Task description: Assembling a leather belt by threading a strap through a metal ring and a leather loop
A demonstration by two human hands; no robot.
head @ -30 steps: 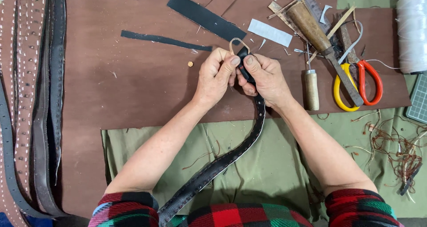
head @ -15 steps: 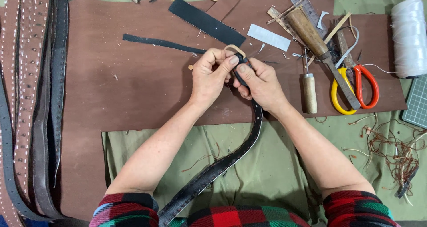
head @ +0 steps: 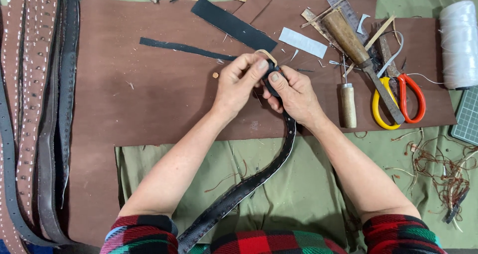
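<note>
Pinching one black belt at its buckle, left hand and right hand stay closed. One pair of scissors lies nearby.

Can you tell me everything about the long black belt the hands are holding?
The black belt is a long, narrow strap that looks like leather, with pale stitching along its edges and small holes or studs down its length. It curves from the bottom of the picture, near the plaid sleeves, across the green cloth up onto the brown leather sheet. Its top end is pinched between the left hand and right hand, where a pale metal buckle loop pokes out above the fingers.
</note>
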